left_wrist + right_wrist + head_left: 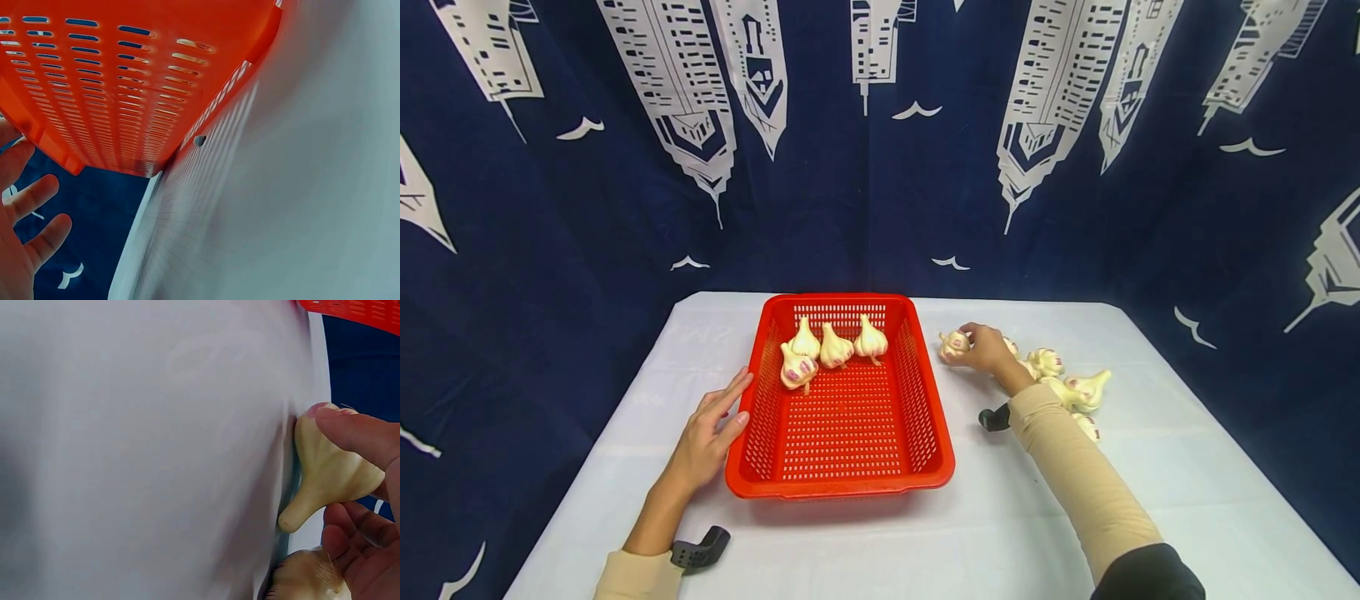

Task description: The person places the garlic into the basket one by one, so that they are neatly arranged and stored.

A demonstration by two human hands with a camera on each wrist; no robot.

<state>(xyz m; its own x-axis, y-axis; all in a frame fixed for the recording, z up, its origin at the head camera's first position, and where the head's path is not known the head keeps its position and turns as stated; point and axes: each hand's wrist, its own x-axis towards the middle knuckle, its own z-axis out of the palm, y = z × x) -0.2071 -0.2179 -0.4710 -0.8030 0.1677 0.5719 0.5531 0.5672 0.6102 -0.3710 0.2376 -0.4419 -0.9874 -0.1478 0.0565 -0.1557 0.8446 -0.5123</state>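
Observation:
A garlic bulb (953, 347) is pinched between the thumb and fingers of my right hand (988, 350), to the right of the basket. In the right wrist view, this bulb (328, 465) shows its stem near the white tablecloth, and another bulb (306, 575) sits below it. My left hand (706, 435) is at the left rim of the red basket (842, 487), its fingers extended and holding nothing. Several garlic bulbs, including one with purple streaks (798, 367), lie toward the far end inside the basket.
More garlic bulbs (1087, 389) are piled to the right of the basket, partly hidden by my right forearm. The white tabletop (1000, 533) ends at a dark blue curtain (865, 225) with white printed buildings.

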